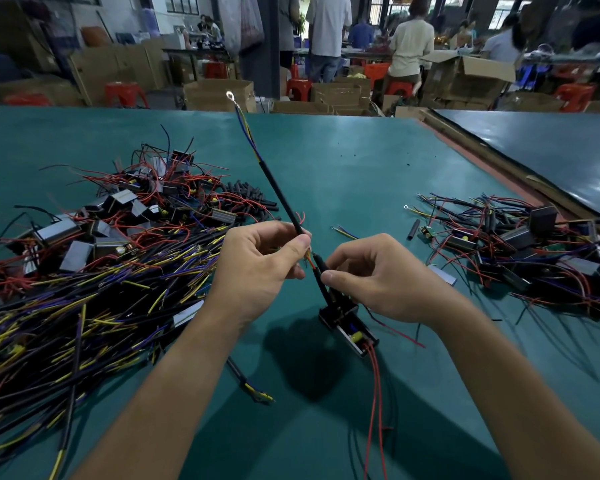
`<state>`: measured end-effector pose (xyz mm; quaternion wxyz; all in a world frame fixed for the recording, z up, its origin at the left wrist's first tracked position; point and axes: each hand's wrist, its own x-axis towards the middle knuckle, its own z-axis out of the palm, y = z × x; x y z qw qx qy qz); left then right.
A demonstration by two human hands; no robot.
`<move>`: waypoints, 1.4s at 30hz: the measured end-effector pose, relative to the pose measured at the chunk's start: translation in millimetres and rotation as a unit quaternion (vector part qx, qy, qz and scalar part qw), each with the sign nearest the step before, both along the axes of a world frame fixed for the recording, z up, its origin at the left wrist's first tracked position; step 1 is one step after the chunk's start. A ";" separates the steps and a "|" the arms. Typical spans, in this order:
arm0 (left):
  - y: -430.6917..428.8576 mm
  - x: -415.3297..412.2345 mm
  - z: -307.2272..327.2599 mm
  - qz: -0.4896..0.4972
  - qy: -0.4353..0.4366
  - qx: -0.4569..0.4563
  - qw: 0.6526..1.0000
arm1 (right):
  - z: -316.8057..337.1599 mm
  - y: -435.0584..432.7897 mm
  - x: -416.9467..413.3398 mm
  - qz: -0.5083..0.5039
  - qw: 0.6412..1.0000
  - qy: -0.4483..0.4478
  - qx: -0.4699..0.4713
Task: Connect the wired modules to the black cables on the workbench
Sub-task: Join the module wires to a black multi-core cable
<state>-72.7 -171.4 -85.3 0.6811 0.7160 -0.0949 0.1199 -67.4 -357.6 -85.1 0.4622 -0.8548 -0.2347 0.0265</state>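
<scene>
Pinching the long black cable, the left grip sits beside the right grip, which pinches the lead of the black boxy module; the module's weight beneath could tug ends apart.

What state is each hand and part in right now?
black cable: raised, slanting up and away.
module: hanging under the right hand, red wires trailing.
left hand: pinches the black cable.
right hand: pinches the module's lead.
cable pile: tangled, lying on the workbench.
</scene>
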 end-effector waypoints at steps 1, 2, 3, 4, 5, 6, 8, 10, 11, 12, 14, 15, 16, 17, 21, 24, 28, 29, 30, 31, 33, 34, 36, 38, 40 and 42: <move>0.0 -0.1 0.2 -0.004 -0.001 0.002 1.000 | -0.2 -0.1 0.2 -0.005 1.000 -0.002 -0.009; -0.1 -0.4 0.2 -0.008 -0.001 0.005 1.000 | -0.4 -0.2 0.3 -0.008 1.000 -0.001 -0.015; -0.3 -0.4 0.0 -0.012 -0.002 0.008 1.000 | -0.5 -0.1 0.4 -0.009 1.000 0.000 -0.020; -0.7 -0.2 -0.5 -0.014 -0.002 0.011 1.000 | -0.6 -0.2 0.4 -0.008 1.000 0.001 -0.024; -1.2 0.0 -1.2 -0.015 -0.001 0.015 1.000 | -0.8 0.0 0.3 -0.008 1.000 0.001 -0.029; -1.3 0.3 -1.7 -0.016 0.002 0.016 1.000 | -0.8 0.2 0.0 -0.008 0.999 0.001 -0.034; -1.1 0.6 -2.6 -0.017 0.010 0.015 1.000 | -0.6 0.9 -0.6 -0.009 0.999 -0.001 -0.042; 0.0 1.3 -3.4 -0.023 0.024 0.019 0.999 | -0.1 1.1 -0.3 -0.012 0.999 -0.002 -0.049; 0.4 1.6 -3.8 -0.029 0.033 0.022 0.999 | -0.3 1.1 -0.1 -0.013 0.999 -0.002 -0.050; 0.7 1.8 -4.1 -0.035 0.042 0.023 0.998 | -0.6 1.0 -0.1 -0.013 0.999 -0.003 -0.050; 0.8 2.4 -4.5 -0.044 0.054 0.023 0.997 | -1.3 1.0 -0.1 -0.011 0.999 -0.003 -0.049; 0.7 2.4 -4.5 -0.045 0.056 0.023 0.997 | -1.2 1.3 -0.2 -0.009 0.999 -0.001 -0.050; 0.6 2.4 -4.6 -0.047 0.057 0.025 0.997 | -0.6 1.3 -0.3 -0.007 0.999 0.002 -0.052; 0.5 2.3 -4.9 -0.050 0.057 0.029 0.997 | -0.2 1.2 -0.3 -0.004 0.998 0.004 -0.057; 0.2 2.4 -5.6 -0.062 0.065 0.031 0.995 | 2.1 -2.5 0.1 0.009 0.996 0.027 -0.086; -0.5 3.3 -6.8 -0.060 0.070 0.032 0.995 | 3.9 -6.0 0.4 0.015 0.994 0.045 -0.102; -1.9 3.6 -8.5 -0.050 0.062 0.054 0.995 | 5.4 -8.6 -0.3 0.023 0.990 0.059 -0.126; -2.4 3.7 -8.9 -0.047 0.061 0.058 0.995 | 6.2 -9.0 -0.6 0.025 0.990 0.059 -0.129; -2.8 3.8 -9.4 -0.045 0.059 0.059 0.995 | 6.9 -9.2 -0.9 0.026 0.989 0.059 -0.132; -3.4 3.9 -10.0 -0.042 0.057 0.061 0.996 | 7.2 -9.1 -1.2 0.026 0.989 0.057 -0.133; -5.0 3.6 -11.8 -0.034 0.052 0.068 0.996 | 7.2 -8.2 -1.7 0.025 0.990 0.053 -0.132; -6.0 3.4 -12.8 -0.030 0.049 0.072 0.996 | 7.3 -7.7 -2.0 0.025 0.989 0.051 -0.133; -8.3 3.6 -14.6 -0.024 0.045 0.081 0.995 | 7.2 -6.6 -2.3 0.024 0.989 0.046 -0.142; -9.3 3.6 -14.9 -0.022 0.042 0.086 0.995 | 6.9 -6.3 -3.3 0.022 0.989 0.044 -0.142; -8.6 3.5 -14.0 -0.027 0.040 0.079 0.996 | 7.0 -6.4 -3.9 0.020 0.989 0.047 -0.135; -7.3 3.6 -12.1 -0.036 0.047 0.069 0.996 | 6.6 -6.4 -3.4 0.019 0.989 0.049 -0.136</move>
